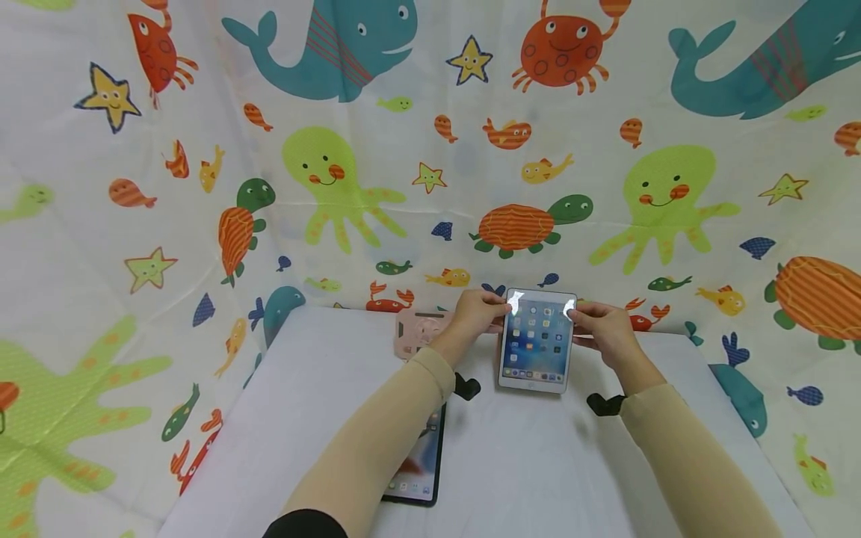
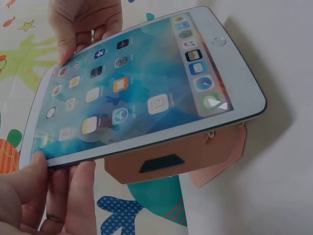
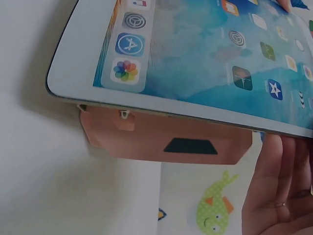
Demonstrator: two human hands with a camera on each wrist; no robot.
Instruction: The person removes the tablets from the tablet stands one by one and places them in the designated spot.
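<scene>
A white tablet (image 1: 537,340) with a lit screen of app icons is held between both hands, its top tilted up. My left hand (image 1: 479,314) pinches its left edge near the top, thumb on the front and fingers behind. On the opposite edge my right hand (image 1: 602,325) grips the same way. Under the tablet, a pink folding stand (image 2: 166,161) with a dark trapezoid pad shows in both wrist views. The tablet's lower end lies right at the stand's small hooks (image 3: 124,115).
A second pink stand (image 1: 412,336) lies left of my left hand on the white table (image 1: 511,463). Partly hidden beneath my left forearm is a larger tablet (image 1: 420,463) with a dark border. A curtain (image 1: 417,224) printed with sea animals hangs behind the table.
</scene>
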